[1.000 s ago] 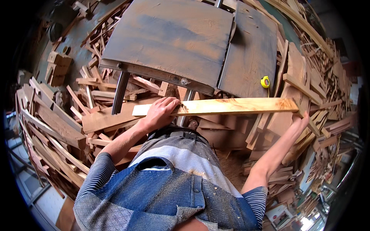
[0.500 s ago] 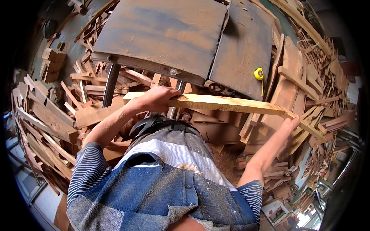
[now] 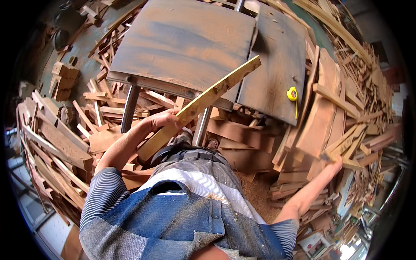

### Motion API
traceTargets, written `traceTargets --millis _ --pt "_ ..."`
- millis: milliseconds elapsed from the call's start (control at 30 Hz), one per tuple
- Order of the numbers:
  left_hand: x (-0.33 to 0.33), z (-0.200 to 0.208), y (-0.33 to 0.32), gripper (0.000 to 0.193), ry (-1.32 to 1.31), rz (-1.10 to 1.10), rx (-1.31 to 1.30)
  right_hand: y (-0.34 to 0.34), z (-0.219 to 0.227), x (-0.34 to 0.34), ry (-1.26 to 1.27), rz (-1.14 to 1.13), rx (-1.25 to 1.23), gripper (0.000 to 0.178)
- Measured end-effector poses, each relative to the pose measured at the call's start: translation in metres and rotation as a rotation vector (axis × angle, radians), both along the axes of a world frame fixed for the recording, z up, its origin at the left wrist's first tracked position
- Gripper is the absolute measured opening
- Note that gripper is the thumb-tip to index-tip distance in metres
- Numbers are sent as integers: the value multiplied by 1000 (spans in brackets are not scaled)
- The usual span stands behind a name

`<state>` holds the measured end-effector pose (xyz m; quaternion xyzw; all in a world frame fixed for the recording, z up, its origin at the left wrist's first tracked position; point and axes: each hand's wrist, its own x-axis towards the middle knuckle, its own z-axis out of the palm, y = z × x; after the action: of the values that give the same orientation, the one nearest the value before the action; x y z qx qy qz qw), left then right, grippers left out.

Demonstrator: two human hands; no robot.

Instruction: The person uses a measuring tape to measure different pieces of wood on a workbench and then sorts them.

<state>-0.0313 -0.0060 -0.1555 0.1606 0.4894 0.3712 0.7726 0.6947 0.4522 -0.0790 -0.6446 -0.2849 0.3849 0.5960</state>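
Note:
My left hand grips a long, pale yellow wooden board around its lower part. The board slants up and to the right, its far end over the metal machine table, its near end by my waist. My right hand reaches out to the right, closed at the end of a short wooden strip in a heap of offcuts; its fingers are partly hidden. Just beyond that hand lie several more light strips.
A yellow tape measure rests on the narrower, right-hand table section. Wide rough planks lean right of the machine. Scrap wood is piled at left, and squared blocks are stacked at far left. Sawdust covers the floor nearby.
The board has swung from lying level across my body to slanting up over the table. My right hand has let go of its end and moved down to the strips at right.

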Motion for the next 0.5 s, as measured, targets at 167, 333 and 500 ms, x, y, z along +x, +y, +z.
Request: traceTargets --millis 167,333,500 --pt "2 15 -45 59 -231 195 -77 -20 -11 -5 -413 -168 -264 67" --pt "18 15 -63 56 -489 360 84 -30 -24 40 -1148 111 -501 62" --pt "28 49 -73 56 -558 635 25 -48 -25 -26 -1315 89 -673 55"
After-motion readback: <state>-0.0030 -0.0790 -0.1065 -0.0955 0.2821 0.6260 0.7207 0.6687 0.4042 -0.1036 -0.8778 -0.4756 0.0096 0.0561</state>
